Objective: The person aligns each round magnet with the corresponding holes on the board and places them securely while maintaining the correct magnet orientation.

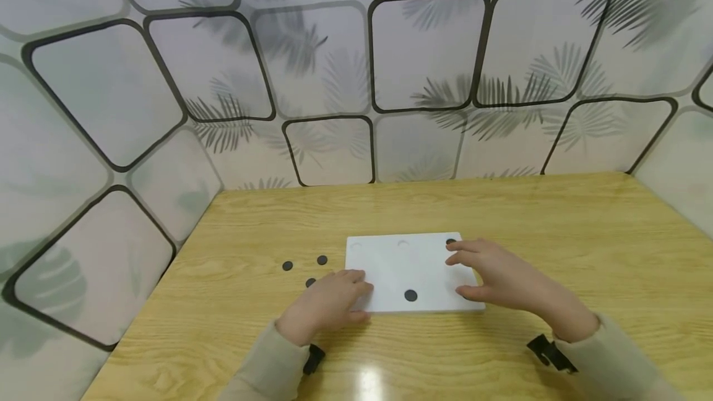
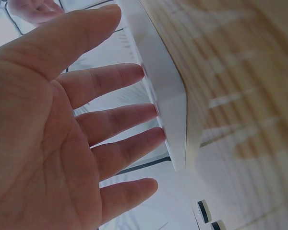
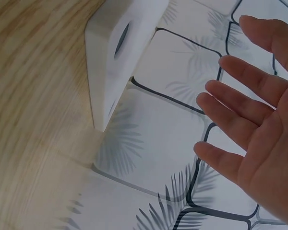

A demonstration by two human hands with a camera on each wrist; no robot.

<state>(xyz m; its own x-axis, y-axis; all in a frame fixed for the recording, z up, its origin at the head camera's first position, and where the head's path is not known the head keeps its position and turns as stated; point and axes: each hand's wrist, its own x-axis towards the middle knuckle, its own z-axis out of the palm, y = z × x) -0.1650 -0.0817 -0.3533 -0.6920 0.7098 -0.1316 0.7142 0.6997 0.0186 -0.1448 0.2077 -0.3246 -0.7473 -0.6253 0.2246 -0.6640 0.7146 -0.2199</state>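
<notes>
A white rectangular board (image 1: 390,265) lies flat on the wooden table (image 1: 557,234). One black disc (image 1: 410,295) sits near its front edge and another (image 1: 450,241) at its far right corner. My left hand (image 1: 356,286) is open, its straight fingertips (image 2: 151,111) touching the board's edge (image 2: 170,100) at the front left corner. My right hand (image 1: 462,271) hovers over the board's right side with fingers spread and holds nothing. In the right wrist view the right hand's fingers (image 3: 240,100) are straight and apart from the board (image 3: 103,81).
Three loose black discs (image 1: 287,265), (image 1: 322,259), (image 1: 310,282) lie on the table left of the board, close to my left hand. Patterned panel walls (image 1: 334,79) enclose the table at the back and on both sides.
</notes>
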